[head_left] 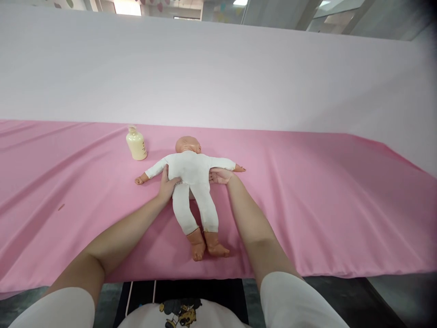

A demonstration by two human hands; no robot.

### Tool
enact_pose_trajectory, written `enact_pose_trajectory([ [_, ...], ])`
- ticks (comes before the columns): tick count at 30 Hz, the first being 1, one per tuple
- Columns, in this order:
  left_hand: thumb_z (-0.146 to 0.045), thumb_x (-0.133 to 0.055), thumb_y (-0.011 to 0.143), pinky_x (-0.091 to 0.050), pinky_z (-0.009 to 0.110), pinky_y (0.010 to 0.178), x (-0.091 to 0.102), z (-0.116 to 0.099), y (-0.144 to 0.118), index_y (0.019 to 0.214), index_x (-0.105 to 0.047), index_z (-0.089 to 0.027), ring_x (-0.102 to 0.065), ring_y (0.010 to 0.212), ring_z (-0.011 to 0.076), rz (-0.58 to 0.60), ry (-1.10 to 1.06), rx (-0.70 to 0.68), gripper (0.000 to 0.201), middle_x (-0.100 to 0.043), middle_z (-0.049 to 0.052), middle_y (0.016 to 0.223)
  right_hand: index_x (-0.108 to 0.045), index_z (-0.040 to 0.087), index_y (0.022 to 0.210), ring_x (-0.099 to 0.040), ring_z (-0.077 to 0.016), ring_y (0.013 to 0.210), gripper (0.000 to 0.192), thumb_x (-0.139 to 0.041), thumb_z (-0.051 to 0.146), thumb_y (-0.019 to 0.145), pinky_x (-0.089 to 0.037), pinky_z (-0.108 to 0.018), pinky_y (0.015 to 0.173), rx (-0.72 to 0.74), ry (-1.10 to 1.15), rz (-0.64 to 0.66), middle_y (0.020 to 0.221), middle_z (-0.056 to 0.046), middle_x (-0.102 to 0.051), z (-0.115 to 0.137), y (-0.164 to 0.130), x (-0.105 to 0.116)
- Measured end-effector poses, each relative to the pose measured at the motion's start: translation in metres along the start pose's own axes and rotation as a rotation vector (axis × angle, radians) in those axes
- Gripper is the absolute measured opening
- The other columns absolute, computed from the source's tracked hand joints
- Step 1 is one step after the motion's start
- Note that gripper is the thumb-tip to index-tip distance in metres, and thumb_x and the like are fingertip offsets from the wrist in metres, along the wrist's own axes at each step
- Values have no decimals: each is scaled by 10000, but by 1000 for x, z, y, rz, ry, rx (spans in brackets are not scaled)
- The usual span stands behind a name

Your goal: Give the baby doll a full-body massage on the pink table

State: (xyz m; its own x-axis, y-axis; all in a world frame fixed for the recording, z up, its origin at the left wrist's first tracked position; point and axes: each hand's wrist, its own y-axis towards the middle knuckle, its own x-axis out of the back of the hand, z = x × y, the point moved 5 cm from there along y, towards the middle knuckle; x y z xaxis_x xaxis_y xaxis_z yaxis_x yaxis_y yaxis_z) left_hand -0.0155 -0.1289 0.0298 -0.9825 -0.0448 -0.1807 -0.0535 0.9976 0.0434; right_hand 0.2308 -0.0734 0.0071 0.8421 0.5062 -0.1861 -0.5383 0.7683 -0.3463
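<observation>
White cloth covers the trunk and limbs of a doll (188, 166), laid out on a pink sheet (307, 205), its bare head toward the far side, its feet toward the near edge, its arms stretched out to either side. The left hand (167, 186) clasps one flank, thumb laid over the waist and forefinger reaching up toward the armpit, the two spread apart. Across from it, the right hand (221, 176) rests palm up just below the doll's outstretched arm, fingers loosely bent and close together at the other flank; from where I stand I can't tell how far they go underneath, or whether they grip. A cream pump bottle (137, 146) stands beyond the doll's arm on the left. Farther left, well apart, lies a small tan strip (61, 207). Behind everything rises a plain white wall (205, 73).
</observation>
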Motion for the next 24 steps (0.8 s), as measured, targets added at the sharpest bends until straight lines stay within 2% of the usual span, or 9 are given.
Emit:
enact_pose_trajectory([
  [2,-234,-726,667,-406,449,1150,1,0,2,1328,-437,-244,-473,1376,311,3,19,-19,722,-495,98,1454,-685,150,941,-725,-246,836,332,-413,334,988,-556,-471,923,-57,61,-36,877,-133,-771,-5,-3,15],
  [5,-230,-732,636,-422,453,1116,2,0,4,1183,-414,-240,-512,1299,299,9,56,-38,632,-536,88,1307,-579,194,678,-701,-206,692,415,-415,401,998,-572,-370,772,-78,124,-50,705,-98,-729,-9,-7,30],
  [8,-216,-711,609,-418,444,1099,3,-2,7,1162,-373,-253,-515,1268,282,24,66,-67,648,-531,67,1253,-440,232,546,-608,-171,538,553,-370,539,1001,-534,-302,630,-5,129,-28,508,-36,-583,-8,-8,37],
  [11,-219,-680,594,-448,445,1046,1,-6,10,1226,-355,-256,-559,1184,278,98,87,-38,712,-545,60,1215,-430,250,517,-528,-174,465,649,-223,649,986,-531,-336,637,123,119,-74,418,-10,-451,-1,-9,40],
  [13,-222,-666,602,-458,445,1027,0,-9,11,1263,-380,-246,-573,1155,287,169,156,0,721,-567,59,1186,-571,235,628,-610,-198,569,665,-190,653,978,-553,-390,744,217,145,-155,521,-40,-564,8,-8,40],
  [15,-216,-658,628,-452,440,1040,1,-13,11,1289,-419,-232,-566,1179,302,219,259,16,703,-587,65,1194,-682,233,918,-709,-227,867,583,-256,628,968,-539,-440,926,367,200,-234,856,-87,-729,23,-5,35],
  [18,-234,-655,699,-427,459,1080,2,-18,10,1341,-448,-217,-556,1212,318,250,424,-34,675,-600,85,1246,-604,261,1236,-581,-217,1306,475,-442,577,920,-429,-408,1159,649,256,-388,1346,-74,-651,43,6,23],
  [21,-326,-675,773,-381,504,1126,4,-25,10,1302,-540,-194,-531,1239,348,205,623,-232,562,-594,125,1262,-531,255,1363,-527,-249,1359,535,-539,552,918,-431,-442,1175,616,32,-512,1408,-86,-599,45,25,4],
  [24,-331,-712,779,-272,500,1213,0,-34,10,1204,-650,-207,-436,1360,358,216,744,-499,447,-542,143,1374,-576,231,1322,-598,-258,1231,430,-591,467,963,-528,-483,1047,513,-203,-470,1354,-97,-608,41,39,-13],
])
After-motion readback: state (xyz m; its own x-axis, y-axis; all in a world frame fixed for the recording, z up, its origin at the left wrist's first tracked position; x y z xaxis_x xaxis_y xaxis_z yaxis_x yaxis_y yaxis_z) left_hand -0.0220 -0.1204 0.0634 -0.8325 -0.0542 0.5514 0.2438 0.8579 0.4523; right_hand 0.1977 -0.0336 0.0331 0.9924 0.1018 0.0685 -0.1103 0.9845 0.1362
